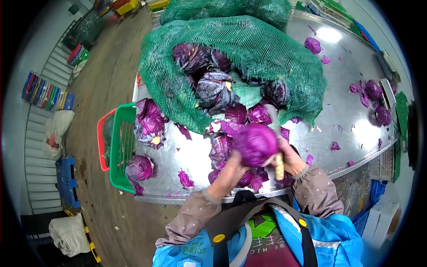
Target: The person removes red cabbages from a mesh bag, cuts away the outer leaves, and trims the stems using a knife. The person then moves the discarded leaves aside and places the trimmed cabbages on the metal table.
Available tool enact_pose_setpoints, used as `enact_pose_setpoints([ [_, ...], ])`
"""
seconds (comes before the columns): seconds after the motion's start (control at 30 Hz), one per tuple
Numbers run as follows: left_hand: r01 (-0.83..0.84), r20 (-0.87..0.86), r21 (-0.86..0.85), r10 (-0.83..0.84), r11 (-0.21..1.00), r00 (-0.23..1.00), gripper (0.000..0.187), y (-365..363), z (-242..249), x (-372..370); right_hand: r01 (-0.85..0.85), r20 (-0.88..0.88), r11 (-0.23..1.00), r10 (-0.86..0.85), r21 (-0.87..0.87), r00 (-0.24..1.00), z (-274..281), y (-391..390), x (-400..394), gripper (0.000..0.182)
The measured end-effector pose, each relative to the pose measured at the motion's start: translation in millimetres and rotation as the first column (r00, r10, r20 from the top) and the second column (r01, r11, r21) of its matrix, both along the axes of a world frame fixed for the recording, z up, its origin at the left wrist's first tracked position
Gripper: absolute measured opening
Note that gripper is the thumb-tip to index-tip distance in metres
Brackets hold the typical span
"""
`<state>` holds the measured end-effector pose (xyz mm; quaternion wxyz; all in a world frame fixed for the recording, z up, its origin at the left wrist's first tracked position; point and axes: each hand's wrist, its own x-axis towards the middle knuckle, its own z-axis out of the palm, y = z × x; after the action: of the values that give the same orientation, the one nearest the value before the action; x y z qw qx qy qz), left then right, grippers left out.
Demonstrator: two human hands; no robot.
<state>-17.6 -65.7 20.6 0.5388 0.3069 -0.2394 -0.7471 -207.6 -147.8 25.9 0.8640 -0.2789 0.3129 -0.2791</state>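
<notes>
A peeled, glossy red cabbage [255, 144] is held up over the near edge of the metal table. My left hand [230, 172] grips it from the lower left. In my right hand [290, 159] is a knife [279, 167] with a pale yellowish handle, its blurred blade pointing away from me beside the cabbage. That hand is against the cabbage's right side. Loose purple leaves [221, 149] lie in a heap under and around the cabbage. Just beyond, a green mesh sack [267, 49] gapes toward me, with several dark-leaved cabbages [215, 91] in its mouth.
Left of the table stand a green crate [116, 153] and a red crate [100, 138]. More cabbages rest at the table's left edge, including one [140, 168] near the corner. Other cabbages [373, 90] and leaf scraps are on the metal table [324, 93] at right. Another mesh sack [222, 8] lies behind.
</notes>
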Motion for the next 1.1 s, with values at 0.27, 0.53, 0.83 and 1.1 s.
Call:
enact_pose_setpoints([
  [0.27, 0.736, 0.922, -0.015, 0.294, 0.677, -0.251, 0.077, -49.5, -33.2, -77.0, 0.774, -0.130, 0.633, -0.766, 0.020, 0.629, -69.1, -10.5, -209.1, 0.060],
  [0.53, 0.443, 0.884, 0.029, 0.184, 0.896, -0.430, 0.064, 2.2, -29.7, 58.6, 0.654, -0.270, 0.677, -0.735, -0.337, 0.622, -43.0, -19.9, -200.1, 0.046],
  [0.83, 0.104, 0.635, -0.596, 0.546, 0.797, -0.546, 0.038, -22.3, 25.4, 198.3, -0.256, -0.550, 0.756, -0.160, -0.602, 0.820, 5.8, -67.8, 7.1, 0.035],
  [1.1, -0.405, 0.715, -0.086, 0.339, 0.910, 0.611, 0.079, -163.2, -49.3, 141.5, -0.193, -0.467, 0.859, -0.059, -0.473, 0.882, -18.8, -133.4, 112.0, 0.064],
])
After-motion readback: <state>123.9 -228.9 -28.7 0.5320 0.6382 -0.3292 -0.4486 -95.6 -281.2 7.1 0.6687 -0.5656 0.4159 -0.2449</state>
